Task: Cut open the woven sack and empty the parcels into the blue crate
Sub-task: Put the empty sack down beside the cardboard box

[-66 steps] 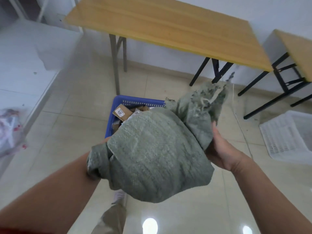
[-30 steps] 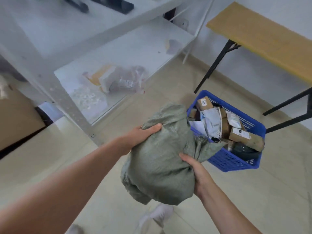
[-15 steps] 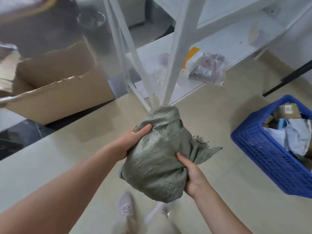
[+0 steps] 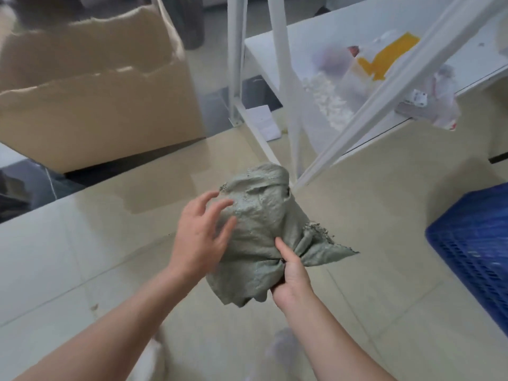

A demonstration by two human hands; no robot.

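We see the woven sack [image 4: 258, 232], a crumpled grey-green bundle, held in the air above the floor [image 4: 82, 257] at the centre of the view. It looks limp, and a frayed corner sticks out to the right.

The right hand [image 4: 291, 281] grips the sack from below on its near right side, with the thumb and fingers curled round a gathered fold of cloth. The left hand [image 4: 200, 237] is on the sack's left side with its fingers spread wide and straight, holding nothing. We cannot tell whether its fingertips touch the cloth.

The blue crate [image 4: 472, 243] stands on the floor at the right edge, well apart from the sack and only partly in view. Its contents are out of the frame.

Beyond the sack, a white shelf rack [image 4: 288, 78] rises from the floor. Its low shelf carries blurred plastic packets, one with a yellow patch. At the far left stands a large open cardboard box [image 4: 96, 100] with ragged top edges. The floor is pale glossy tile.
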